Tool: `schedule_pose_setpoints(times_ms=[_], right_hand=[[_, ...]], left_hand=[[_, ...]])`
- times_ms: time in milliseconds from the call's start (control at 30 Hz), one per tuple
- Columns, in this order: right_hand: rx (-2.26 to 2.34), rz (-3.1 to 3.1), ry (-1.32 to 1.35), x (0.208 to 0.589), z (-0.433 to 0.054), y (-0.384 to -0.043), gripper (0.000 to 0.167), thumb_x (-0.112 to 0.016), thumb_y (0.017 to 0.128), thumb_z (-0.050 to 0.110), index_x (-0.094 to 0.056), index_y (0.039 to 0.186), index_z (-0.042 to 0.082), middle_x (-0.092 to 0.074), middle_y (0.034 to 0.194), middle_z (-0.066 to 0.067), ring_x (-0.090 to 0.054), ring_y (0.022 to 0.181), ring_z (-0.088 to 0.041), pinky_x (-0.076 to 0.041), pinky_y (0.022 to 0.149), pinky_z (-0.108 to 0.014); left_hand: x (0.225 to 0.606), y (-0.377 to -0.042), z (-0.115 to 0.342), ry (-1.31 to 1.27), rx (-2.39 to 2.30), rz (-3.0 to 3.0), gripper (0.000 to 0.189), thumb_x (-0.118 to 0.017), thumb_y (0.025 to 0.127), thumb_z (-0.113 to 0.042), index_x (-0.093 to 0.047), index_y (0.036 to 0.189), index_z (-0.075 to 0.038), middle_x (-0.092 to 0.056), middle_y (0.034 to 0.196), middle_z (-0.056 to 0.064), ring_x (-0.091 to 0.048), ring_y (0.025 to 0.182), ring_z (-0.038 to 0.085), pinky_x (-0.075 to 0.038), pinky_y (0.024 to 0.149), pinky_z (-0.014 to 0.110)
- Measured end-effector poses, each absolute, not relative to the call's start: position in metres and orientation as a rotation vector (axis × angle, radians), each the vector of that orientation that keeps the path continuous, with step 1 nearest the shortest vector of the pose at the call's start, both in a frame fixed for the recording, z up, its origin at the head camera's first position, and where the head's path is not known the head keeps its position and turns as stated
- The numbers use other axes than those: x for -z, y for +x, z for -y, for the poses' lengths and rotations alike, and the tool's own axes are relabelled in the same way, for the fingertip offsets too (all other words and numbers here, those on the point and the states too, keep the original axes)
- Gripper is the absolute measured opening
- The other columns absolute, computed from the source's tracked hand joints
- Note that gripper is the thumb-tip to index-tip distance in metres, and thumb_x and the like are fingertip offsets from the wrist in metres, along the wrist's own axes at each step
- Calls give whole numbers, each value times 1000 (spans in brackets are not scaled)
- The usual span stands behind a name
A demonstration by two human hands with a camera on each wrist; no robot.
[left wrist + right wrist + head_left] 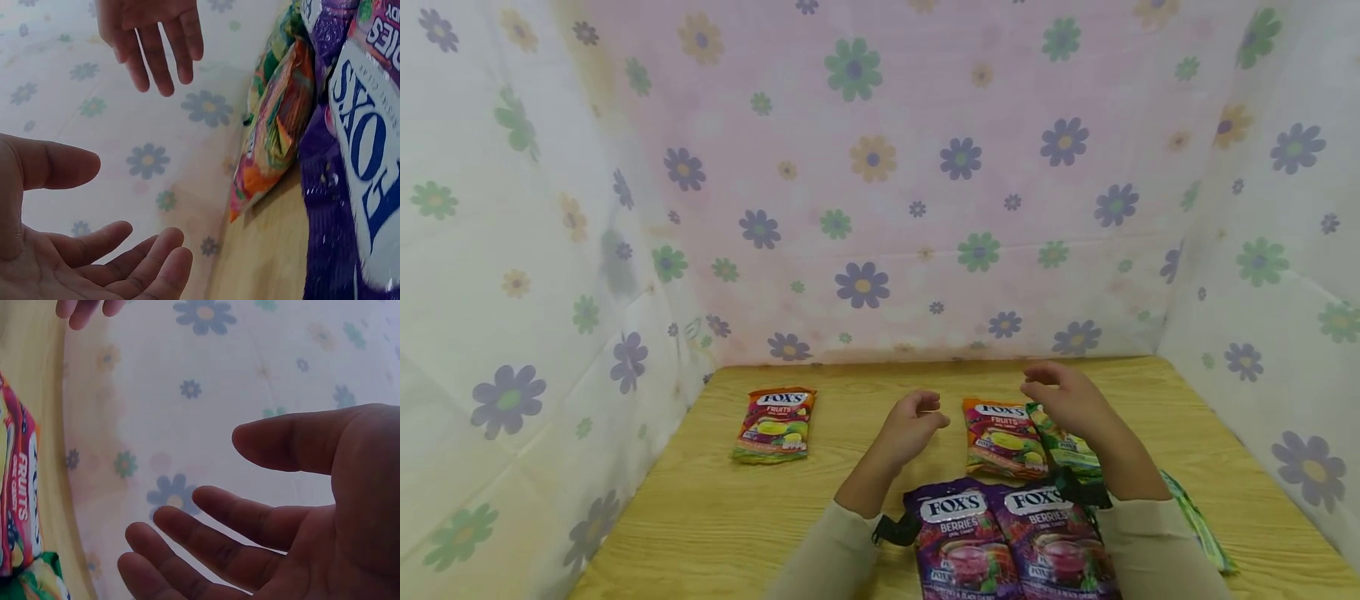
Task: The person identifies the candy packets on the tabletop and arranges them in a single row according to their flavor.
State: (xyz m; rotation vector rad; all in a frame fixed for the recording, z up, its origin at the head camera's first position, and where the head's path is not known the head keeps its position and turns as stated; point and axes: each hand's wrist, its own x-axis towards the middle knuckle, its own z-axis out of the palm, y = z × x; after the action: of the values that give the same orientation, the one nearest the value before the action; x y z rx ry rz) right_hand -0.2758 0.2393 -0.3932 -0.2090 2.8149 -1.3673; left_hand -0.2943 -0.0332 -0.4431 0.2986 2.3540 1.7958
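Note:
My left hand [907,429] hovers over the middle of the table, thumb and fingers apart and nothing between them. To its right, my right hand [1067,404] is raised above a green candy bag [1071,454], also holding nothing, its fingers spread loosely in the right wrist view. Between the hands lies an orange Fox's Fruits candy bag [1003,437], its edge against the green bag. Nearer to me, two purple Fox's Berries bags [958,533] lie side by side below my wrists. A second Fox's Fruits bag [775,425] lies alone at the left.
Another green packet [1198,521] sticks out from behind my right forearm, partly hidden. The wooden table [700,517] is enclosed at the back and both sides by flowered cloth [910,183]. Dark straps [897,529] circle both wrists.

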Motion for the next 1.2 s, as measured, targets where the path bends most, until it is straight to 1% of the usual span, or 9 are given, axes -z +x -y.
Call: schedule_pose_setpoints(times_ms=[133,267,433,500,633,800,1000,1167,1200], right_hand=[[1419,-2715,-172,399,-247,-280,58,-53,108,36,-46,149,-5,-54,143,-31,-59,122,-46,-60,79,-48],[1427,-2664,-120,404,-250,-282,60,-53,108,35,-47,145,-11,-55,139,-34,-65,112,-42,-61,70,-45],[1368,-2655,-49,410,-252,-286,55,-53,107,29,-53,138,-16,-61,125,-33,-67,87,-29,-60,71,-40],[1344,-2652,-17,412,-254,-287,53,-53,106,28,-56,135,-16,-63,120,-32,-68,85,-28,-60,73,-40],[1311,-2645,32,417,-258,-290,52,-53,107,28,-57,132,-17,-68,115,-30,-72,90,-29,-63,74,-43],[1295,-2635,49,423,-260,-290,50,-53,106,29,-61,124,-17,-72,107,-28,-73,84,-27,-63,71,-43],[1314,-2610,30,427,-255,-288,44,-56,105,29,-72,102,-12,-73,105,-28,-75,80,-30,-63,68,-44],[1326,-2605,12,428,-252,-287,44,-56,105,28,-72,90,-10,-74,100,-24,-74,76,-29,-63,66,-43],[1331,-2597,13,428,-251,-287,44,-56,105,28,-70,86,-9,-73,95,-22,-72,72,-26,-62,64,-42]], left_hand=[[446,-293,25,300,-1796,-2305,48,-68,97,-28,-58,140,-8,-59,141,13,-61,126,29,-52,106,51],[449,-292,19,321,-1827,-2212,49,-68,96,-25,-58,139,-4,-56,142,17,-62,122,27,-54,104,51],[453,-293,12,311,-1813,-2157,56,-68,96,-26,-53,144,1,-56,143,17,-62,122,27,-53,104,52],[454,-294,9,296,-1808,-2144,58,-68,97,-28,-52,144,2,-57,142,15,-63,121,26,-54,104,51],[458,-294,4,297,-1804,-2124,57,-65,100,-31,-51,144,3,-60,136,13,-63,121,28,-53,105,53],[461,-295,-2,265,-1804,-2117,55,-66,99,-28,-53,142,4,-63,131,13,-63,121,32,-54,104,52],[464,-295,-6,184,-1838,-2059,52,-68,97,-24,-55,139,3,-64,128,13,-66,113,28,-59,96,48],[464,-295,-6,156,-1855,-2043,50,-69,96,-23,-56,137,3,-64,129,13,-65,113,27,-60,94,46],[464,-295,-6,156,-1857,-2041,50,-69,96,-23,-56,137,3,-64,129,13,-65,114,28,-60,94,46]])
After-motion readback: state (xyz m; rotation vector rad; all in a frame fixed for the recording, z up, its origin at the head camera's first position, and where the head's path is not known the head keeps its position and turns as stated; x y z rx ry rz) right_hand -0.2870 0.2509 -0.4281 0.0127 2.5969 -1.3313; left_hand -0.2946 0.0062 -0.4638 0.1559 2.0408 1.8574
